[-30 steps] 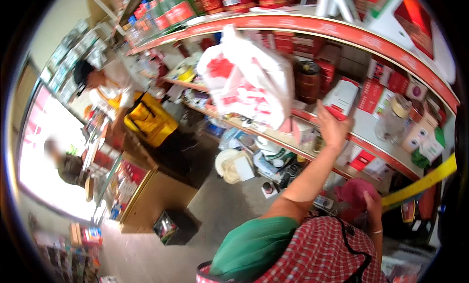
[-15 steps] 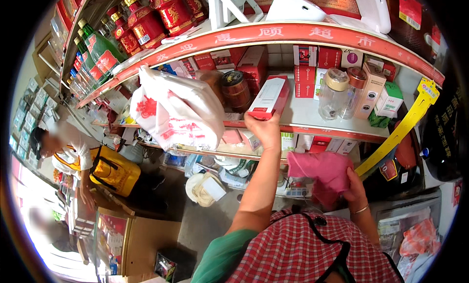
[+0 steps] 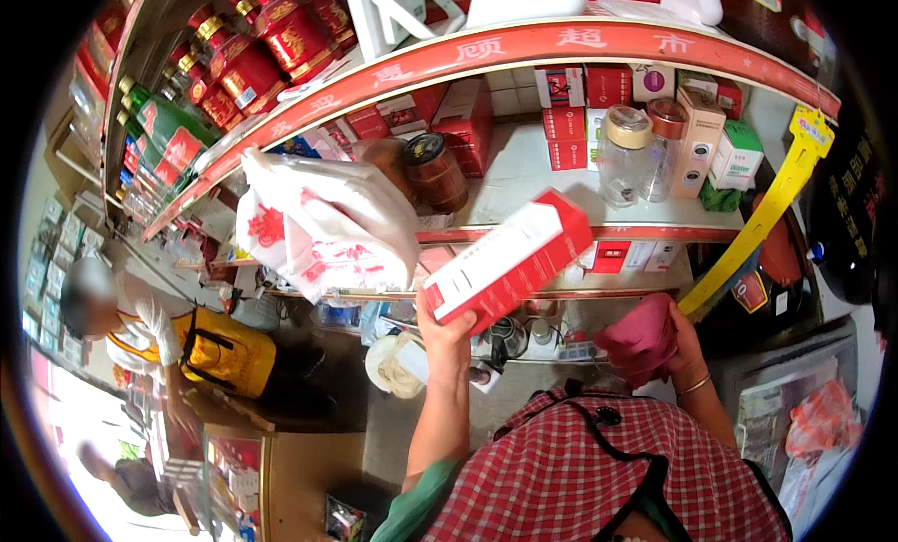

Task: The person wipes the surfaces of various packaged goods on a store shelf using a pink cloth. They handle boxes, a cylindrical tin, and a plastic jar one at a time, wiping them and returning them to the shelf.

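Note:
A long red and white box (image 3: 510,261) is tilted in front of the shelf. My left hand (image 3: 443,341) grips its lower left end, with the far end raised to the right. Farther right, my right hand (image 3: 686,347) is closed around a bunched dark pink cloth (image 3: 641,341). Behind the box, the white shelf board (image 3: 510,182) carries a brown wooden barrel-shaped jar (image 3: 436,173) and a clear glass jar (image 3: 625,158) with a pale lid. Nearer my left side hangs a white plastic bag (image 3: 327,229) with red print.
Red liquor bottles (image 3: 245,65) and green bottles (image 3: 168,126) stand on the upper left shelf. A yellow plastic strip (image 3: 762,224) hangs at the right. Below it sits a grey bin (image 3: 795,383). At far left, a person with a yellow bag (image 3: 229,350) stands by a counter.
My left hand has drawn the box off the shelf, down and left toward me. The pink cloth is now bunched smaller in my right hand. The person at left has shifted.

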A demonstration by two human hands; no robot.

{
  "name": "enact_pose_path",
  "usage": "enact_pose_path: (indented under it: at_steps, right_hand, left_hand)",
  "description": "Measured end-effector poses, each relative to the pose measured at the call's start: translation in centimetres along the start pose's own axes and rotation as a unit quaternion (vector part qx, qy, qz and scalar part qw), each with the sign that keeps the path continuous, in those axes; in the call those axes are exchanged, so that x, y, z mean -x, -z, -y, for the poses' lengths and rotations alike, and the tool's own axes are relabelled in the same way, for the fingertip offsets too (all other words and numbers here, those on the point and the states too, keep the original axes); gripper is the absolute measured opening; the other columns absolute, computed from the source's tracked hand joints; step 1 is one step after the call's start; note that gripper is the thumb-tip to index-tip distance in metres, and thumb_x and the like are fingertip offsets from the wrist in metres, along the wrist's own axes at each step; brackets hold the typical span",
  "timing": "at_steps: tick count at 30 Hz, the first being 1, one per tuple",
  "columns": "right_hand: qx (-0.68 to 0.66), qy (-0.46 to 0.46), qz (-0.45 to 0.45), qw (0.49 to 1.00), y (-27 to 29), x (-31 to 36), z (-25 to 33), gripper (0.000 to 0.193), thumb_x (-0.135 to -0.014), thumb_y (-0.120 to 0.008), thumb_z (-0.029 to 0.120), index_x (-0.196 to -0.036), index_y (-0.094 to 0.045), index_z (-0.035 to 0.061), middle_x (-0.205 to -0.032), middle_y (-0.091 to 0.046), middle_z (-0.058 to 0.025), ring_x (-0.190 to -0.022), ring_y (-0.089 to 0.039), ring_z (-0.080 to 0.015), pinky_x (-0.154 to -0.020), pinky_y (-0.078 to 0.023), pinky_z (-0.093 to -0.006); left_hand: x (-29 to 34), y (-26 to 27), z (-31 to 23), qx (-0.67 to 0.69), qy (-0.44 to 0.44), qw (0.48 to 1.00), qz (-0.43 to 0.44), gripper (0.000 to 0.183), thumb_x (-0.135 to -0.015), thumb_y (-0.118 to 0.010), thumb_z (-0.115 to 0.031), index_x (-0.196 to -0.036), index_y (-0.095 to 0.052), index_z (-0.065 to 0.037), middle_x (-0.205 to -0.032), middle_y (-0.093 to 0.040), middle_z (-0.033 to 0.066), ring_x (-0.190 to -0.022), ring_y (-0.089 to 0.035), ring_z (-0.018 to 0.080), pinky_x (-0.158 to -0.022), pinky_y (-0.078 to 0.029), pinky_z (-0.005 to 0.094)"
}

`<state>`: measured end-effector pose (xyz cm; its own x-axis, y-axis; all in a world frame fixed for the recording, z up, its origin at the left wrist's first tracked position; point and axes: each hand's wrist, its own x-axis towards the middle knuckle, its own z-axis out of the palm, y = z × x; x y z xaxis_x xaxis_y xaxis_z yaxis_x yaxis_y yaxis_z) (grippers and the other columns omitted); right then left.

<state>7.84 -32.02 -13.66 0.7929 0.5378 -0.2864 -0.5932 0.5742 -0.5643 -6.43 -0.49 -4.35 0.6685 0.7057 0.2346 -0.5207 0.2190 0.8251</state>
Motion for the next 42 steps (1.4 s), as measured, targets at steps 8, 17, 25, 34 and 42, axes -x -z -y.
enact_pose_path:
  at_steps: [8,17,25,34,42]
  right_hand:
    - [-0.174,0.150,-0.005,0.973,2.9,6.4,1.3,0.048,-0.096,-0.038,0.041,-0.125,-0.048,0.0040,-0.122,-0.055,-0.0135,-0.112,-0.053,-0.0278,-0.099,-0.040,-0.0417]
    - [-0.199,0.388,-0.164,0.885,10.3,22.3,-1.0,0.042,-0.089,-0.051,0.031,-0.119,-0.052,0.0010,-0.117,-0.059,-0.0150,-0.108,-0.056,-0.0301,-0.098,-0.041,-0.0428]
    - [-0.090,0.519,-0.388,0.757,9.0,33.2,-1.6,0.036,-0.085,-0.054,0.013,-0.118,-0.050,-0.0013,-0.104,-0.062,-0.0124,-0.093,-0.062,-0.0234,-0.083,-0.050,-0.0351]
    - [0.545,0.417,-0.495,0.533,1.9,24.0,2.9,0.040,-0.088,-0.054,0.028,-0.124,-0.051,0.0105,-0.114,-0.056,-0.0114,-0.104,-0.056,-0.0252,-0.086,-0.046,-0.0371]
    - [0.639,0.269,-0.590,0.413,9.3,23.8,7.9,0.035,-0.085,-0.051,0.039,-0.103,-0.066,0.0125,-0.110,-0.060,-0.0139,-0.102,-0.058,-0.0302,-0.085,-0.046,-0.0384]
  left_hand:
    - [2.1,-4.9,5.8,0.078,0.268,0.935,0.217,0.087,-0.050,-0.083,-0.014,-0.125,-0.042,0.001,-0.115,-0.055,0.0092,-0.108,-0.052,0.0215,-0.096,-0.039,0.0332]
    - [8.4,-16.1,16.5,0.080,0.456,0.781,0.419,0.064,-0.061,-0.067,-0.003,-0.121,-0.044,0.001,-0.110,-0.058,0.0140,-0.100,-0.058,0.0261,-0.089,-0.048,0.0371]
    - [17.6,-24.4,18.9,-0.025,0.161,0.757,0.632,0.076,-0.059,-0.078,-0.002,-0.122,-0.037,0.000,-0.114,-0.046,0.0097,-0.104,-0.049,0.0216,-0.092,-0.040,0.0337]
    - [21.3,-25.7,20.6,-0.065,-0.049,0.729,0.680,0.078,-0.058,-0.079,-0.006,-0.123,-0.035,-0.001,-0.113,-0.042,0.0102,-0.105,-0.045,0.0198,-0.092,-0.038,0.0349]
    - [20.7,-24.8,20.4,-0.081,-0.015,0.730,0.679,0.079,-0.055,-0.081,-0.011,-0.120,-0.038,0.001,-0.110,-0.043,0.0167,-0.102,-0.047,0.0316,-0.091,-0.038,0.0409]
